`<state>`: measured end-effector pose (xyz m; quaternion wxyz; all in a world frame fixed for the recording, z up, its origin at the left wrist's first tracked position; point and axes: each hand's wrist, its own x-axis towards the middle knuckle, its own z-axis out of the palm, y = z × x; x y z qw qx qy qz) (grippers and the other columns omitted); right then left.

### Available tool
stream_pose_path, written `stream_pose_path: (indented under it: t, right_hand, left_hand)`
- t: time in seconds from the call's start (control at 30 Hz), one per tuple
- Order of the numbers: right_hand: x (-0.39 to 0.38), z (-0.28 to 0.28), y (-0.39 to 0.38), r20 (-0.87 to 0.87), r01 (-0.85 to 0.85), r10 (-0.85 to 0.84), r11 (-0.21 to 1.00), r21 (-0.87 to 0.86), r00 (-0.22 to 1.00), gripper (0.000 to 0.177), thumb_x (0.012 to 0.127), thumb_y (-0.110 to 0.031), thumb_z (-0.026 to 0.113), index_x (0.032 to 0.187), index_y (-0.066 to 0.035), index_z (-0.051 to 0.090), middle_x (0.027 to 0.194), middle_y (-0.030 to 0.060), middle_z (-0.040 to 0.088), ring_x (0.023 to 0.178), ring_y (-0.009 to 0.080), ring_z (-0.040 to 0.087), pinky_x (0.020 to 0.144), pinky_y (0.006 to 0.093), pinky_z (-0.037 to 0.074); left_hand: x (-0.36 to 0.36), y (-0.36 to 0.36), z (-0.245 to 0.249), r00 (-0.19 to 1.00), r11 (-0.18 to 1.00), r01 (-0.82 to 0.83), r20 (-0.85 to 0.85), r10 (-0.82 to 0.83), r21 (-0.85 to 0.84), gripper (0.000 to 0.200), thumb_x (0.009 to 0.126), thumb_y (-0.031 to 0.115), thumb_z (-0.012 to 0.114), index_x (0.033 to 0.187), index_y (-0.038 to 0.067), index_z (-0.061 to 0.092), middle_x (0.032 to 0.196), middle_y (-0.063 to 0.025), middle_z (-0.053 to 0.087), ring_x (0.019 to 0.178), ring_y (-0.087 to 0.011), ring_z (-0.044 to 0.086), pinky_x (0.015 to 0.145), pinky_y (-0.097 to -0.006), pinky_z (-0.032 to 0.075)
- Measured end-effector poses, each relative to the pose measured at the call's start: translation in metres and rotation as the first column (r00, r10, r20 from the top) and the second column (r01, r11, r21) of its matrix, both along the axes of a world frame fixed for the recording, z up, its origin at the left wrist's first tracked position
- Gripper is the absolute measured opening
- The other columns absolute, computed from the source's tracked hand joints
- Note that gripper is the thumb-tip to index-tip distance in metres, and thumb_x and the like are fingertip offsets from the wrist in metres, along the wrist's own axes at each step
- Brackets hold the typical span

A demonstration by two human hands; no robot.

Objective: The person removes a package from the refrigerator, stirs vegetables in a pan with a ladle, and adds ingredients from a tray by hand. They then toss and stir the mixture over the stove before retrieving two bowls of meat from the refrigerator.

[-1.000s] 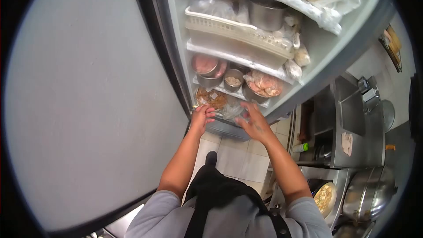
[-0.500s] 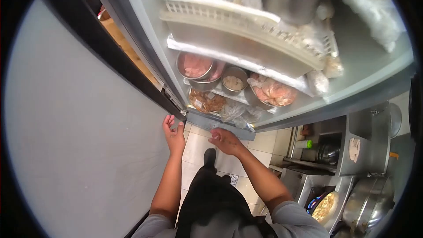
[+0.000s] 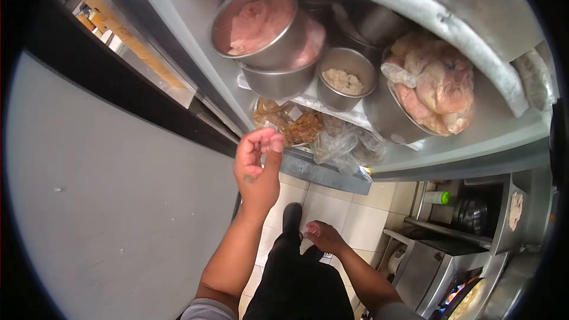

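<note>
My left hand (image 3: pixel 259 163) is raised in front of the open fridge, its fingers loosely curled and nothing visible in them. Just beyond its fingertips lies a bag of brownish food (image 3: pixel 290 121) on the bottom level. My right hand (image 3: pixel 325 237) hangs lower, over the floor by my leg, relaxed with no object seen in it. Above the left hand, a metal pot of pink meat (image 3: pixel 261 24) rests on another metal pot (image 3: pixel 284 80). A smaller pot with white food (image 3: pixel 347 80) stands beside them. Farther right, bagged pale meat (image 3: pixel 435 83) fills a large pot.
The grey fridge door (image 3: pixel 118 201) stands wide on my left. Frost coats the upper shelf edge (image 3: pixel 415 6). Clear plastic bags (image 3: pixel 349 142) lie at the bottom. On the right are a steel counter (image 3: pixel 515 225) and a pan of food (image 3: pixel 471 299) over a burner flame.
I have come nearer to the fridge, and the lower shelves look larger. My left hand has moved up and right toward the shelves; my right hand has dropped back toward my body.
</note>
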<state>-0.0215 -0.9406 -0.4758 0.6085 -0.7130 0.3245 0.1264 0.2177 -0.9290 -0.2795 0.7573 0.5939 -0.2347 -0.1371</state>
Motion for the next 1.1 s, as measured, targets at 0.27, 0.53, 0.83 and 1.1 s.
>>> stream_pose_path:
  t: [0.27,0.53,0.83,1.1]
  right_hand:
    - [-0.002,-0.001,-0.011,0.021,0.085,-0.084,0.992,-0.097,0.996,0.036,0.084,-0.026,0.061,0.108,-0.001,0.057,0.099,0.0138,0.064,0.092,0.0231,0.062,0.082,0.0315,0.047]
    - [0.107,0.248,-0.079,0.584,0.431,-0.410,0.895,0.111,0.701,0.026,0.091,-0.024,0.057,0.107,-0.002,0.056,0.077,0.0020,0.060,0.071,0.0090,0.054,0.065,0.0231,0.044]
    - [0.296,0.258,-0.229,0.630,0.815,-0.585,0.562,-0.138,0.510,0.040,0.091,-0.024,0.053,0.126,-0.006,0.045,0.116,0.0112,0.054,0.101,0.0208,0.053,0.081,0.0342,0.047]
    - [0.288,0.299,-0.265,0.700,0.655,-0.177,0.561,-0.506,0.692,0.047,0.093,-0.036,0.047,0.129,-0.007,0.042,0.128,0.0093,0.047,0.114,0.0251,0.047,0.093,0.0391,0.042]
  left_hand:
    - [0.009,-0.018,0.005,0.999,0.996,0.022,-0.026,-0.024,-0.085,0.020,0.090,0.012,0.055,0.106,0.001,0.052,0.093,-0.0098,0.062,0.085,-0.0157,0.060,0.078,-0.0281,0.048]
    - [0.058,-0.035,0.104,0.802,0.970,0.027,-0.575,-0.165,-0.241,0.035,0.089,0.041,0.053,0.087,0.007,0.051,0.074,-0.0081,0.059,0.075,-0.0246,0.062,0.067,-0.0372,0.051]
    - [0.091,-0.060,0.137,0.768,0.993,-0.002,-0.636,0.079,0.120,0.010,0.082,0.016,0.053,0.080,0.006,0.050,0.057,-0.0025,0.050,0.055,-0.0208,0.061,0.050,-0.0326,0.048]
    - [0.104,-0.065,0.162,0.875,0.998,0.013,-0.483,0.020,0.066,0.010,0.082,0.008,0.051,0.080,-0.001,0.053,0.058,-0.0069,0.055,0.048,-0.0201,0.061,0.045,-0.0260,0.046]
